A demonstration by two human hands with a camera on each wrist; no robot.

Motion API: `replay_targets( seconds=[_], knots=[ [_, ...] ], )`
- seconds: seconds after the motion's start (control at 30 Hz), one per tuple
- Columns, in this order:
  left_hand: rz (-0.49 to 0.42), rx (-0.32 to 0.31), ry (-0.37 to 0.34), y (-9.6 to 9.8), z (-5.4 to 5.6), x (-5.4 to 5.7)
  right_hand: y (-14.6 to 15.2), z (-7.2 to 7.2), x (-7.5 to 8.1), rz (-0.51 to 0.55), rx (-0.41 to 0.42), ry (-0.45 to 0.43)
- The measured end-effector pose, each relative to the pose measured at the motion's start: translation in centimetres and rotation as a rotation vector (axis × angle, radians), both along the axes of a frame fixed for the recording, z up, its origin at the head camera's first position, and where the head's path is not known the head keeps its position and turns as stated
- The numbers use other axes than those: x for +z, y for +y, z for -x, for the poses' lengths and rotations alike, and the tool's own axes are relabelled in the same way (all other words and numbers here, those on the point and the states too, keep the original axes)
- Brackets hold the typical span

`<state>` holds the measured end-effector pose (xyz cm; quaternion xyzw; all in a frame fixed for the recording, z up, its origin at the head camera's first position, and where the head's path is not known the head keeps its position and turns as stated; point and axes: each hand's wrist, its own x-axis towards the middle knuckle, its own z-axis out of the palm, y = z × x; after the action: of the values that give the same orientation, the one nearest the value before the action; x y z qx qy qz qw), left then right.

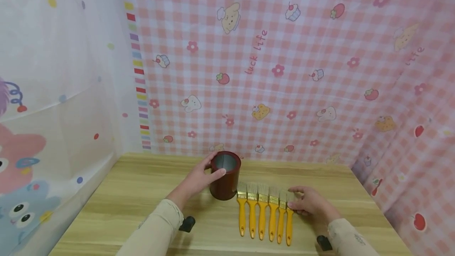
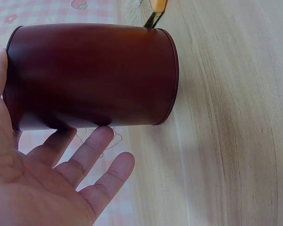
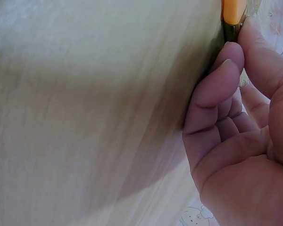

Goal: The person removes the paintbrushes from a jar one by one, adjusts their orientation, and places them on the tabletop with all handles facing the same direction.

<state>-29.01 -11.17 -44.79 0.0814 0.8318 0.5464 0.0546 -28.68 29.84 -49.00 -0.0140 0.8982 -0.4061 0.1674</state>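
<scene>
A dark red round pot (image 1: pixel 224 187) with a grey inside stands upright on the table. My left hand (image 1: pixel 202 175) holds it from the left, thumb over the near rim and fingers along its side; in the left wrist view some fingertips (image 2: pixel 103 134) meet the wall. Several paintbrushes (image 1: pixel 263 208) with yellow handles, gold ferrules and pale bristles lie side by side to the right of the pot, bristles pointing away. At the rightmost brush (image 1: pixel 289 224), my right hand (image 1: pixel 309 202) pinches around the ferrule, which is mostly hidden. Orange handle and thumb show close together in the right wrist view.
The wood-grain table (image 1: pixel 149 192) runs back to a pink checked cloth (image 1: pixel 249 90) hung behind it. A white patterned cloth (image 1: pixel 71 90) hangs at the left, and more pink cloth at the right. Small black pieces (image 1: pixel 187 223) show beside both wrists.
</scene>
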Motion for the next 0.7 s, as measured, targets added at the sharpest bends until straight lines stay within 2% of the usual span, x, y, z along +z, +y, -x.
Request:
replay_targets(
  seconds=[0.47, 0.7],
  knots=[
    [0.009, -0.004, 0.005, -0.12, -0.01, -0.57, 0.22, -0.2, -0.19, 0.029, 0.014, -0.028],
    [0.015, 0.001, -0.008, -0.37, -0.1, -0.25, -0.01, -0.09, -0.2, 0.009, 0.01, -0.009]
  ],
)
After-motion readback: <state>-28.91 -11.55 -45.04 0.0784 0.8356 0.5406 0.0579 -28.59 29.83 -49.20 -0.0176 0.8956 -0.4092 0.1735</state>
